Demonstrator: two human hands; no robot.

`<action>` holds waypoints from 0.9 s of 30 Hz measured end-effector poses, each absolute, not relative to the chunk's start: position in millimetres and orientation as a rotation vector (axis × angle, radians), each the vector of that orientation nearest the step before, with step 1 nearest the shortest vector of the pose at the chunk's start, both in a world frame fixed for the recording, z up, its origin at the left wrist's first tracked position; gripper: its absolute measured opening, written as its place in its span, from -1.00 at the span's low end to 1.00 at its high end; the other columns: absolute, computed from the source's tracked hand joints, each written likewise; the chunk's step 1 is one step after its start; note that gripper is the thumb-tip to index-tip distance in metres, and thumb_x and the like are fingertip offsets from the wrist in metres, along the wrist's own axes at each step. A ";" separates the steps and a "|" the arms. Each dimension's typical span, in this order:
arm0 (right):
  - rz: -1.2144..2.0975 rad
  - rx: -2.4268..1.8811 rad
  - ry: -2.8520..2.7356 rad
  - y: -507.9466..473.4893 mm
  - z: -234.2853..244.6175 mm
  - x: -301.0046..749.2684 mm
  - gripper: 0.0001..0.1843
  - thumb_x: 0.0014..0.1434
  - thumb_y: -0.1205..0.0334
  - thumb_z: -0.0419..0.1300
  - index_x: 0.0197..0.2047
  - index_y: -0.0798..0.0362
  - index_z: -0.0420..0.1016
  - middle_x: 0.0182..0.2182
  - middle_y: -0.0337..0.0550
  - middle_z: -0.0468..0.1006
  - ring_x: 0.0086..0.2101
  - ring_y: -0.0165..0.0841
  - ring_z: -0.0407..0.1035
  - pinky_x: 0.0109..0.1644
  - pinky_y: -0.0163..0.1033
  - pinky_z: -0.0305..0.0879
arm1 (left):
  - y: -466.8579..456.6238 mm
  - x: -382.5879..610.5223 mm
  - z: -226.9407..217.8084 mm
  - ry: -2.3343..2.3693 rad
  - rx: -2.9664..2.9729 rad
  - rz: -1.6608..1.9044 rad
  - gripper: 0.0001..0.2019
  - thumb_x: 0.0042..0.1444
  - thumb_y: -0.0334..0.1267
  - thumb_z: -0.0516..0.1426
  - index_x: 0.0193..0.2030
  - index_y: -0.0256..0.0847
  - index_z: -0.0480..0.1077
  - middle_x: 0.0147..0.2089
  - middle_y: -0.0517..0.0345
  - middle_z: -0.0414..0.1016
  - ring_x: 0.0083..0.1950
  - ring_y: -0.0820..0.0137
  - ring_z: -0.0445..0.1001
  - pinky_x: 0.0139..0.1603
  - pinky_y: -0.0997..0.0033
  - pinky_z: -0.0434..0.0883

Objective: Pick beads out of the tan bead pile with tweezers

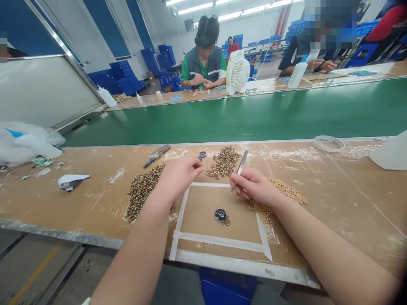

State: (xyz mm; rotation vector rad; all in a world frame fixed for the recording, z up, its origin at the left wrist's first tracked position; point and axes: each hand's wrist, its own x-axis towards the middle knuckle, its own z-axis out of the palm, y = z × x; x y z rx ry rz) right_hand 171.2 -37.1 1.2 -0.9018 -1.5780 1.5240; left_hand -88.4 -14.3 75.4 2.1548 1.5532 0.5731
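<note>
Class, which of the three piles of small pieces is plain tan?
The rightmost pile, by the right hand: evenly tan, whereas the left pile and middle pile mix dark and gold.

brown cardboard tabletop [337,199], white tape rectangle [219,242], flat green belt [152,125]
round disc [220,215], glossy black with silvery marking; heap of small pieces [140,192], speckled gold and black; heap of small beads [289,190], uniform tan; slim metal tweezers [243,162], silver; upright plastic fan [238,73], off-white.
</note>
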 end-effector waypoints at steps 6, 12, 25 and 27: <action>1.589 -0.919 -1.814 -44.2 -0.2 164.6 -0.55 0.39 -0.14 0.15 -0.32 0.07 0.50 -0.55 -0.30 0.42 -0.52 -0.46 0.37 -0.40 -0.34 0.29 | -29.7 -142.2 64.3 1.817 2.308 -0.140 -0.90 0.11 -0.20 0.22 -0.36 -0.07 0.58 -0.20 0.03 0.63 -0.19 0.18 0.51 -0.34 0.36 0.17; 1.570 -0.884 -1.974 -46.6 -2.8 160.1 -0.59 0.40 -0.11 0.14 -0.31 0.05 0.48 -0.51 -0.28 0.45 -0.49 -0.44 0.34 -0.33 -0.29 0.31 | -32.9 -142.9 52.0 1.855 2.364 -0.221 -0.85 0.16 -0.24 0.15 -0.40 -0.12 0.51 -0.22 0.02 0.60 -0.22 0.21 0.49 -0.33 0.32 0.19; 1.405 -0.777 -2.265 -51.7 1.4 154.5 -0.57 0.41 -0.08 0.15 -0.36 0.04 0.55 -0.40 -0.18 0.59 -0.37 -0.36 0.43 -0.25 -0.24 0.36 | -2.0 -8.1 25.0 0.996 1.760 0.852 -0.96 0.33 -0.28 0.11 -0.15 -0.16 0.36 -0.24 0.10 0.58 -0.42 0.47 0.40 -0.33 0.43 0.30; 1.387 -0.762 -2.285 -51.9 1.5 154.0 -0.58 0.41 -0.07 0.15 -0.36 0.04 0.55 -0.38 -0.16 0.61 -0.35 -0.34 0.44 -0.24 -0.23 0.37 | 0.5 2.3 7.0 0.943 1.583 0.952 -0.91 0.35 -0.26 0.10 -0.05 -0.17 0.33 -0.21 0.09 0.58 -0.45 0.51 0.39 -0.35 0.45 0.33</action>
